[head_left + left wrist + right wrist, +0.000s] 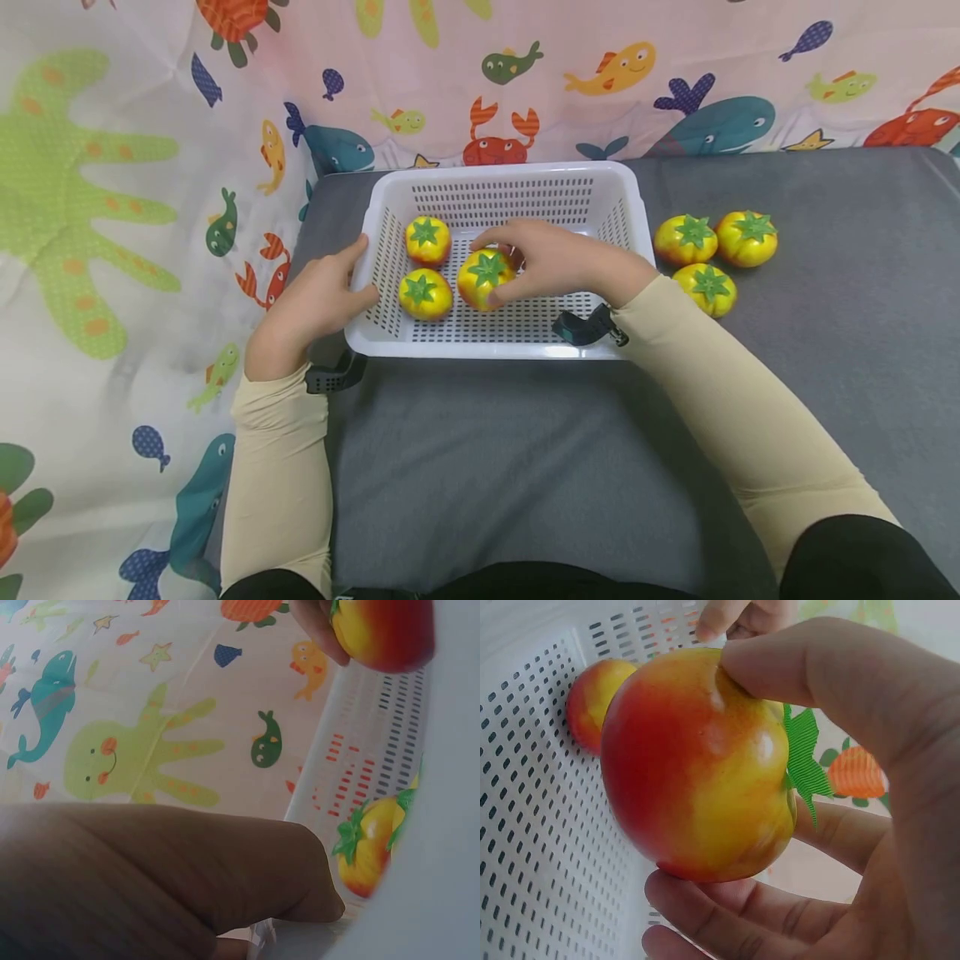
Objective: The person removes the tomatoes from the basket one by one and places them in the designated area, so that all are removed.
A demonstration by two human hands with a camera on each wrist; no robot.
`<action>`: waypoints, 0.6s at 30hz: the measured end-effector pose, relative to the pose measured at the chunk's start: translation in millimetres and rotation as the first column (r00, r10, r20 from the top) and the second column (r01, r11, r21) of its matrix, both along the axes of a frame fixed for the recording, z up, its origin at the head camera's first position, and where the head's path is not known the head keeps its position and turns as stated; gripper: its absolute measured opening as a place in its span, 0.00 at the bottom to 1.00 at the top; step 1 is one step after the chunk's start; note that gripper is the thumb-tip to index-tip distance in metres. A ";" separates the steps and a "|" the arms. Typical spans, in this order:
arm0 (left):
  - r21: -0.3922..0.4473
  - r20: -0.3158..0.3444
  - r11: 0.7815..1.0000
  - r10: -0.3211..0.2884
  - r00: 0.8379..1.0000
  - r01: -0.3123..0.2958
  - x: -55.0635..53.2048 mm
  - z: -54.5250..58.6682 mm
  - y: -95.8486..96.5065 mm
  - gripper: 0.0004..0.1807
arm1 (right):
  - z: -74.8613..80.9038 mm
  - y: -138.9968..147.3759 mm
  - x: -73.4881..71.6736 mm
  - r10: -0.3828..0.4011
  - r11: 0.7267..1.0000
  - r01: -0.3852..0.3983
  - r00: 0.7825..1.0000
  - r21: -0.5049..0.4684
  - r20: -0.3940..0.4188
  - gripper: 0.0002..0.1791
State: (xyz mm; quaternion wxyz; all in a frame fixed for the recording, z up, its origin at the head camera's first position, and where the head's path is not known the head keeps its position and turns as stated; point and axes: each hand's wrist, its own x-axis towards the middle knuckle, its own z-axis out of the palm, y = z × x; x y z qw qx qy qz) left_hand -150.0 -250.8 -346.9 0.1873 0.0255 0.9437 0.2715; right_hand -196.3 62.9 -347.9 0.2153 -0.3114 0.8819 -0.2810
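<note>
My right hand [551, 262] holds a yellow-and-red toy tomato [483, 279] with a green star-shaped leaf cap, inside the white perforated basket [495, 348]. The right wrist view shows the thumb on one side of this tomato [697, 765] and curled fingers on the other. My left hand [315, 292] grips the basket's left rim, its thumb reaching over the edge. Two similar tomatoes sit in the basket's left part, a rear one [428, 242] and a front one [425, 294]. The left wrist view partly hides the basket's inside.
Right of the basket, three more tomatoes lie together on the grey tabletop [825, 350]: one at left [686, 241], one at right [747, 239], one in front [706, 290]. A curtain with sea animals [450, 83] hangs behind and at the left.
</note>
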 end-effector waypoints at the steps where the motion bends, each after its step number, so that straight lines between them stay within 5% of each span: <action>1: 0.002 -0.001 1.000 -0.001 1.000 0.001 0.1 0.1 -0.1 0.48 | 1.3 1.0 1.2 -0.002 1.000 0.002 1.000 0.000 -0.002 0.42; 18: -0.004 -0.004 1.000 -0.001 1.000 0.001 0.9 1.9 0.9 0.46 | 15.7 27.4 19.8 -0.030 0.996 0.028 0.999 -0.085 -0.014 0.43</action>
